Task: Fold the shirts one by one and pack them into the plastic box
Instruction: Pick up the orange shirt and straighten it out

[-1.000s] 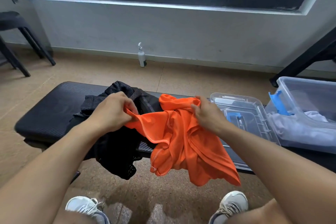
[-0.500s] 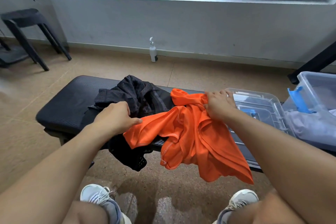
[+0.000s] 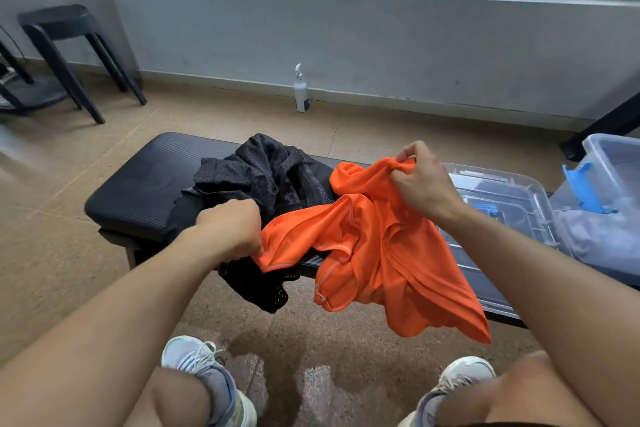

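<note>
L hand (image 3: 230,227) & R hand (image 3: 420,180) both grip orange shirt (image 3: 374,250) bunched over surface (image 3: 138,191), beside black shirt (image 3: 266,177).

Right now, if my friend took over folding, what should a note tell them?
Left hand grips one edge of the orange shirt; right hand pinches its top, held up.
The shirt is bunched, not yet folded.
Black mesh shirt lies crumpled on the bench, untouched.
Plastic box at right already holds pale cloth; its lid lies beside it.
Left: fold orange, pack, then black.
</note>
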{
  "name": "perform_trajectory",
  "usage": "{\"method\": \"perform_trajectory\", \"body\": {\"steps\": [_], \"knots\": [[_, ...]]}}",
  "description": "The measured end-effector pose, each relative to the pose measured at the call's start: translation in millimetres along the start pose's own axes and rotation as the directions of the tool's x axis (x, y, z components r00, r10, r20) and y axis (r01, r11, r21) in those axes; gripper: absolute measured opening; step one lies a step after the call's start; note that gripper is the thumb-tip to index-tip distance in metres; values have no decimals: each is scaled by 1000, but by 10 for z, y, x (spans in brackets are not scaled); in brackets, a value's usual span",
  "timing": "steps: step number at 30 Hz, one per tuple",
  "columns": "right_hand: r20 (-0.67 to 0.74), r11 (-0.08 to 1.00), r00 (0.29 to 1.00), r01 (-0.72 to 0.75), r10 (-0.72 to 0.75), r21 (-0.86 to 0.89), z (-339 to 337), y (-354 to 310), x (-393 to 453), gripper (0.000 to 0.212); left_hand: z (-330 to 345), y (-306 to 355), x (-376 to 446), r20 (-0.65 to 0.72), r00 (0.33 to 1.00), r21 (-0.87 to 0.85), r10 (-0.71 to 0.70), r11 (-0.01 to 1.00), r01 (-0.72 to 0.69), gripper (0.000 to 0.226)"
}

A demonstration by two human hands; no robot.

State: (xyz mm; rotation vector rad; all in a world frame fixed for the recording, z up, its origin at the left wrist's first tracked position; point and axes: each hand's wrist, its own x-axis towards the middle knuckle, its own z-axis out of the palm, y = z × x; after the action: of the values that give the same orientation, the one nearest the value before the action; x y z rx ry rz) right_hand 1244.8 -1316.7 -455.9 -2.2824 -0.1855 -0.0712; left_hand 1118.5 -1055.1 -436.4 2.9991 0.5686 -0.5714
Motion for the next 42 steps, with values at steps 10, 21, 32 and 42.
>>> {"method": "perform_trajectory", "body": {"steps": [10,21,32,42], "knots": [[436,736,898,-335,61,588,-117,-305,-289,32,-211,-154,-69,10,994,-968,108,250,-18,23],[587,686,809,-408,-35,603,-166,-476,-472,46,-170,-108,-26,-335,925,-872,-180,432,-232,25],[5,806,1000,8,-14,592,-127,-542,-530,37,-180,172,-151,-353,929,-935,-113,25,-353,29],[112,879,977,111,-183,464,82,-779,-922,55,-54,488,-396,-435,898,-893,70,99,-440,46]]}}
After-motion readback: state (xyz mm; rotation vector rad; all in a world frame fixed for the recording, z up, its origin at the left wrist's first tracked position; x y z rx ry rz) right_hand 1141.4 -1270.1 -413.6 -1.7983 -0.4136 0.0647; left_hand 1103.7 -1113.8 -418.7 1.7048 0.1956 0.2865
